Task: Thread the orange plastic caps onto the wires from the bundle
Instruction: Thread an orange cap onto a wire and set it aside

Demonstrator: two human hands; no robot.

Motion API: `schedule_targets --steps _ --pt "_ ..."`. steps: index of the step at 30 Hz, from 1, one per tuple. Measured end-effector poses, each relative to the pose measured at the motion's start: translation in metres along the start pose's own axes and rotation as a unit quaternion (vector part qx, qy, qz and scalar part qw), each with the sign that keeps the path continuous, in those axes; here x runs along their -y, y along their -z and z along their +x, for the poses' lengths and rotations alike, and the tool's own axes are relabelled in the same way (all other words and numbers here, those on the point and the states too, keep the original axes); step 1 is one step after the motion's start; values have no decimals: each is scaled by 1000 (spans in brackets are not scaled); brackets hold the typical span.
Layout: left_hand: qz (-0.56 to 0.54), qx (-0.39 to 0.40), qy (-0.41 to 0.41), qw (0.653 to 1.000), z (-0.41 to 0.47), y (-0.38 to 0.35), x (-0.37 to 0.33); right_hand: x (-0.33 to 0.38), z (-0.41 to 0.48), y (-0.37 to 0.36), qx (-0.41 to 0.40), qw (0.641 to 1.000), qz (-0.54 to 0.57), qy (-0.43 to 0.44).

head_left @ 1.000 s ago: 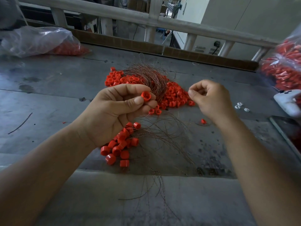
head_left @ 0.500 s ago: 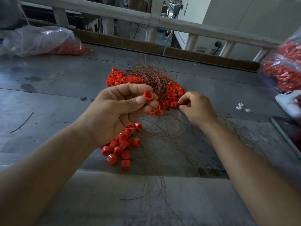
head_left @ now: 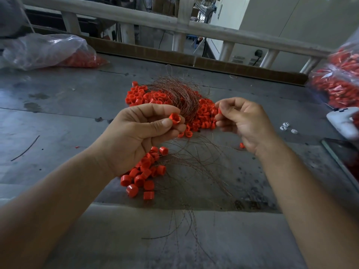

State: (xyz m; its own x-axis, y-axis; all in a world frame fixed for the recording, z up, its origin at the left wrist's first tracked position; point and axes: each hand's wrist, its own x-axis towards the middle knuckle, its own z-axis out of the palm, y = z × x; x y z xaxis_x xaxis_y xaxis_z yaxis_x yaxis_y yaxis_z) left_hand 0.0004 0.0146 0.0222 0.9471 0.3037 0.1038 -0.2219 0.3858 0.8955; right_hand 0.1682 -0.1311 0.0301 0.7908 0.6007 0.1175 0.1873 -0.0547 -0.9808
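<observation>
1 orange cap is clamped in the left hand's grip, just in front of the wire bundle. The right hand, right of the bundle, seems pinched on a second cap. Risk: a thin wire kinks at the bore, or tangled strands snag above the bench.

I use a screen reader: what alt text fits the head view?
A person's left hand pinches an orange cap while the right hand pinches a second cap, above a loose cap pile and a wire bundle on a grey table.
</observation>
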Motion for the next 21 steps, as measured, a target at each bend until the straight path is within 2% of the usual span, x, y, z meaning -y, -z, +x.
schedule_targets --steps 3,7,21 --pt "6 0 3 1000 0 0 0 9 -11 -12 104 989 100 -35" --pt "11 -1 3 1000 0 1 0 15 -22 -27 167 972 153 -62" --pt "28 -11 6 1000 1 0 0 17 -28 -34 188 961 187 -73"
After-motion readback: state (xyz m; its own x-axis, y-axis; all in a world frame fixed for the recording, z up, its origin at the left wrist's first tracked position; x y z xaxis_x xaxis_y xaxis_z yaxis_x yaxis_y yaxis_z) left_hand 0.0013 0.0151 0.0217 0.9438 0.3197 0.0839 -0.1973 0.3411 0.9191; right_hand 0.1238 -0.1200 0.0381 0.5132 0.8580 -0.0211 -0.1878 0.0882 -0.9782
